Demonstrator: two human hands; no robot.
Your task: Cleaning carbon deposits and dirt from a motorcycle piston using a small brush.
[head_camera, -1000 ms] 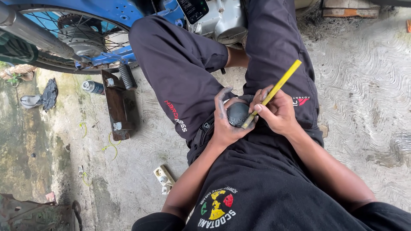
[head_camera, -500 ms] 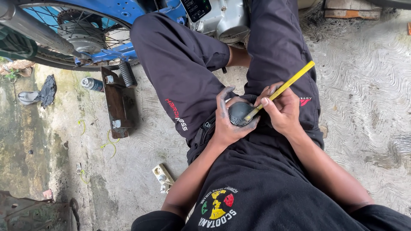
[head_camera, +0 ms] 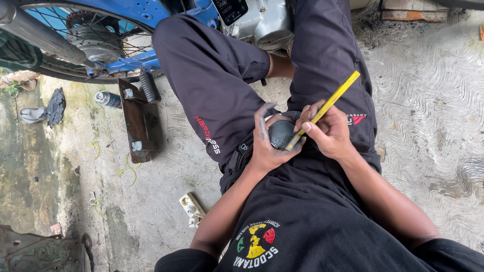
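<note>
At frame centre, the left hand (head_camera: 264,146) cups a dark round part (head_camera: 280,133), fingers curled shut around it, while the right hand (head_camera: 327,132) pinches a yellow stick (head_camera: 324,108) (its lower tip on the part). The stick's long axis runs diagonally, free end pointing to the upper right. Half a second earlier it lay flatter, reaching farther right.

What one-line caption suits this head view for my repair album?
Seated beside a blue motorbike, left hand cups a round dark part, right hand works a yellow stick.
</note>
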